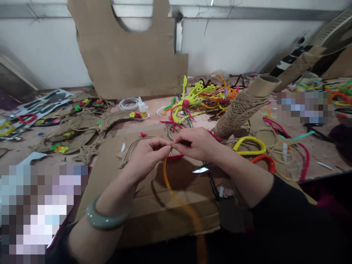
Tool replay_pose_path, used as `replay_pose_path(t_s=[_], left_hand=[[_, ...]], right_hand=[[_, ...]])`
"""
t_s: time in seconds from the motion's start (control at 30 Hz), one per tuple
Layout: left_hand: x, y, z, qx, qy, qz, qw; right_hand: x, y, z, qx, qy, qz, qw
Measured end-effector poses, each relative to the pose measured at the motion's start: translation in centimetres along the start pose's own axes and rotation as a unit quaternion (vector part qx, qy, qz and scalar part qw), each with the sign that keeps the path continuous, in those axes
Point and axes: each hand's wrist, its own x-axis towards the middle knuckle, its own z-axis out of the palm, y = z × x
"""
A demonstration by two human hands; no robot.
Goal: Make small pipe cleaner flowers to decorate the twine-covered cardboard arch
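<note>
My left hand (152,152) and my right hand (195,143) meet fingertip to fingertip above a cardboard sheet. Both pinch the upper end of an orange pipe cleaner (167,176), whose long tail curves down toward me. The exact shape of the pinched end is hidden by my fingers. Behind the left hand, a curved piece covered in twine (132,148) lies on the cardboard (110,183). Under my right forearm are scissors with yellow and orange handles (250,145), their blade tip (202,169) showing near the right wrist.
A twine-wrapped cardboard tube (242,110) stands tilted at right. Bright pipe cleaners (203,91) are heaped at the back, near a small glue bottle (143,107) and a white coil (129,104). Twine-covered shapes (79,128) lie at left. A large cardboard cutout (126,62) leans on the wall.
</note>
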Motion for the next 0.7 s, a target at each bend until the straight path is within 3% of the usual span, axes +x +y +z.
replay_pose_path(t_s=[0.1,0.2,0.33,0.4,0.43,0.5,0.6,0.7], left_hand=[[0.1,-0.3,0.0,0.093,0.038,0.09,0.991],[0.1,-0.6,0.3,0.215,0.099,0.21,0.948],[-0.2,-1.0,0.7,0.349,0.19,0.331,0.856],[-0.4,-1.1,0.8,0.366,0.224,0.35,0.833],[-0.4,-1.1,0.8,0.351,0.23,0.343,0.841],[-0.4,-0.9,0.6,0.269,0.202,0.293,0.895],[-0.2,-0.5,0.2,0.065,0.099,0.151,0.981],[0.0,-0.2,0.1,-0.089,0.028,0.039,0.995]], right_hand=[[0.2,-0.4,0.4,0.051,0.002,0.089,0.995],[0.5,-0.9,0.9,0.148,0.013,0.192,0.97],[0.8,-1.6,1.8,0.317,0.03,0.306,0.897],[0.9,-2.0,2.1,0.407,0.036,0.343,0.846],[0.8,-2.1,2.1,0.441,0.039,0.346,0.827],[0.8,-2.1,1.9,0.47,0.039,0.32,0.822],[0.7,-1.5,1.2,0.436,0.033,0.241,0.866],[0.7,-0.7,0.6,0.366,0.019,0.166,0.916]])
